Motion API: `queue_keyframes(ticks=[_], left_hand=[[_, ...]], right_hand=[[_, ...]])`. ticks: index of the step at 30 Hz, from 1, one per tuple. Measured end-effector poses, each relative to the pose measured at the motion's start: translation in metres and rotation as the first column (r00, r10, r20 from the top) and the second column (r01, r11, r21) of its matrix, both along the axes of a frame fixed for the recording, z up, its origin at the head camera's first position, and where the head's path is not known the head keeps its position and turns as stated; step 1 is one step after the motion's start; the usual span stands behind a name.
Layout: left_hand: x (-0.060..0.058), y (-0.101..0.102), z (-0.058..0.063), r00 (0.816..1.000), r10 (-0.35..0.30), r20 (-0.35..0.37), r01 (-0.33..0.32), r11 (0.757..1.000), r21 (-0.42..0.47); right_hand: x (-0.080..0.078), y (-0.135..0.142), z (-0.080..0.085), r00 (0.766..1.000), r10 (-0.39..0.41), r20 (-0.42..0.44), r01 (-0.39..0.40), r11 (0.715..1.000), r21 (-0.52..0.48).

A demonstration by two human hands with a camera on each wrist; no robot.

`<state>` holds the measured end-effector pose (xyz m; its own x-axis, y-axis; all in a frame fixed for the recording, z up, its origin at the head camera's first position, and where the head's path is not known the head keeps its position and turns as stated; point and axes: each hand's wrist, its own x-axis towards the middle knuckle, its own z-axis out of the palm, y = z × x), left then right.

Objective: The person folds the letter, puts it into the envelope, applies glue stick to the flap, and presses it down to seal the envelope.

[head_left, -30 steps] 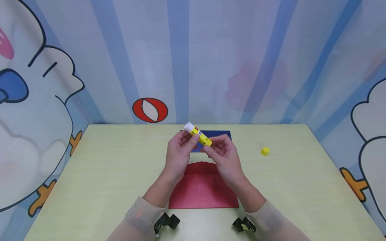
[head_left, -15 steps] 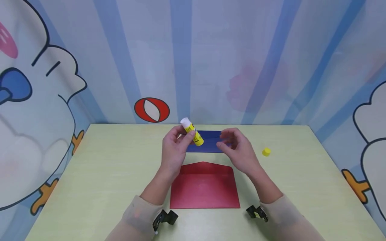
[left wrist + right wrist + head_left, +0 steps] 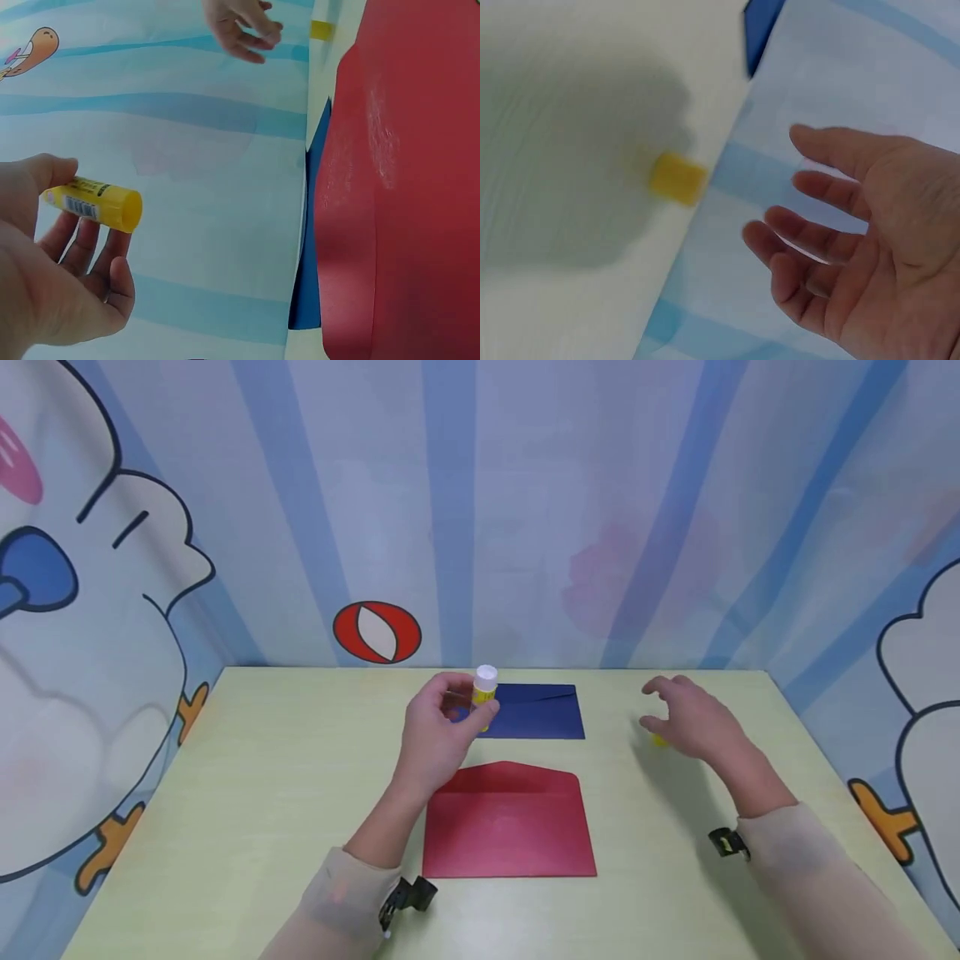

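My left hand (image 3: 438, 731) pinches a yellow glue stick (image 3: 484, 687) between thumb and fingers, white end up, over the left part of a blue envelope (image 3: 536, 712). In the left wrist view the yellow bottom of the glue stick (image 3: 105, 204) points away from the palm. My right hand (image 3: 693, 718) hovers above a small yellow cap (image 3: 659, 741), partly covering it in the head view. Its fingers are spread and loosely bent around nothing. The right wrist view shows the cap (image 3: 678, 178) standing on the table, apart from the fingers.
A red envelope (image 3: 510, 835) lies nearest the person, its flap unfolded toward the blue one. Shiny streaks mark that flap in the left wrist view. A printed curtain (image 3: 517, 510) rises behind the pale table (image 3: 300, 777).
My right hand has left the glue stick and moved right to above the cap. My left hand keeps the glue stick, which has turned from slanted to nearly upright.
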<state>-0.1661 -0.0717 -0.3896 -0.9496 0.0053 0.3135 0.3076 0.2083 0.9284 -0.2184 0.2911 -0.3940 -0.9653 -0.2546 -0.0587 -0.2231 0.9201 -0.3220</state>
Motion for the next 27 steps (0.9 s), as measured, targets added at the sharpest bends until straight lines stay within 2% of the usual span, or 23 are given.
queue_keyframes(ticks=[3,6,11,15,19,23,27], left_hand=[[0.000,0.000,-0.002,1.000,-0.013,-0.004,0.012,0.995,-0.100],[0.001,0.001,-0.002,1.000,-0.020,0.000,0.020,0.986,-0.167],[0.001,0.002,-0.004,1.000,-0.014,0.020,0.018,0.973,-0.228],[0.001,0.002,-0.005,0.999,-0.015,0.032,0.023,0.966,-0.258],[0.001,0.003,-0.003,0.999,-0.020,0.025,0.026,0.958,-0.285],[0.003,0.004,-0.001,1.000,-0.021,0.015,0.025,0.950,-0.311],[0.004,0.004,0.002,1.000,-0.016,-0.006,0.013,0.940,-0.341]], right_hand=[[-0.005,0.016,-0.005,0.996,0.029,0.080,-0.034,0.998,0.060],[-0.009,0.026,-0.011,0.987,0.024,0.156,-0.037,0.996,0.079],[-0.011,0.030,-0.020,0.982,0.022,0.187,-0.038,0.996,0.083],[-0.013,0.027,-0.027,0.986,0.060,0.153,-0.071,0.995,0.071],[-0.011,0.015,-0.025,0.993,0.095,0.071,-0.097,0.995,0.023],[-0.002,-0.011,-0.008,0.991,0.130,-0.022,-0.131,0.987,-0.097],[0.012,-0.043,0.015,0.979,0.173,-0.107,-0.194,0.952,-0.238]])
